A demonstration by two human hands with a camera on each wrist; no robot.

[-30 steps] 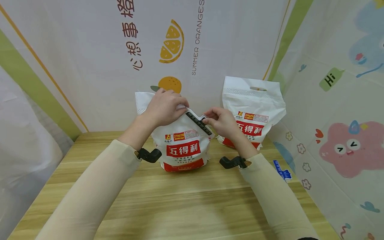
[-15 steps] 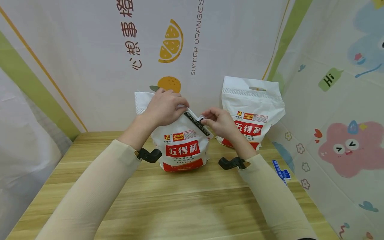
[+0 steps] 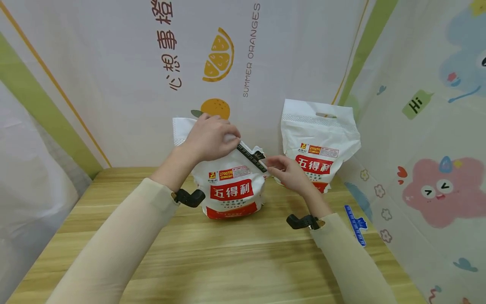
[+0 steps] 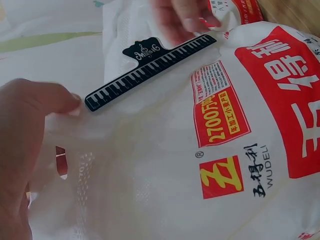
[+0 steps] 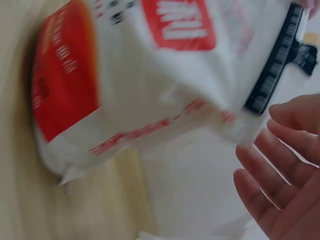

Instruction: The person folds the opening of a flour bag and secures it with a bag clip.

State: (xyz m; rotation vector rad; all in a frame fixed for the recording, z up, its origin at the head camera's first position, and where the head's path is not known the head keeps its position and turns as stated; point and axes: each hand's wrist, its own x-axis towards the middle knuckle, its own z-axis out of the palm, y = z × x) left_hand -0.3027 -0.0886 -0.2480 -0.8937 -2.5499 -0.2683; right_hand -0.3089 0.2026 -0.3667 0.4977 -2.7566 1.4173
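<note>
A white flour bag [image 3: 231,202] with red panels stands on the table, its top corner folded down. Across the fold lies a black bag clip [image 4: 150,74] with a piano-key pattern. My left hand [image 3: 210,138] grips the bag's top at the clip's upper end; in the left wrist view its thumb tip is beside that end. At the clip's lower end, my right hand [image 3: 287,173] is off the clip's handle. The right wrist view shows its fingers [image 5: 272,170] loosely bent, holding nothing, close to the bag's edge.
A second flour bag [image 3: 320,131] with a cut-out handle stands behind, to the right. On the right of the wooden table [image 3: 228,261] lies a blue bag clip [image 3: 356,225]. Printed cloth walls [image 3: 288,50] rise behind and on the right.
My right hand has let go of the black clip's handle and moved slightly right and down. The clip stays on the fold. My left hand keeps its grip in about the same place.
</note>
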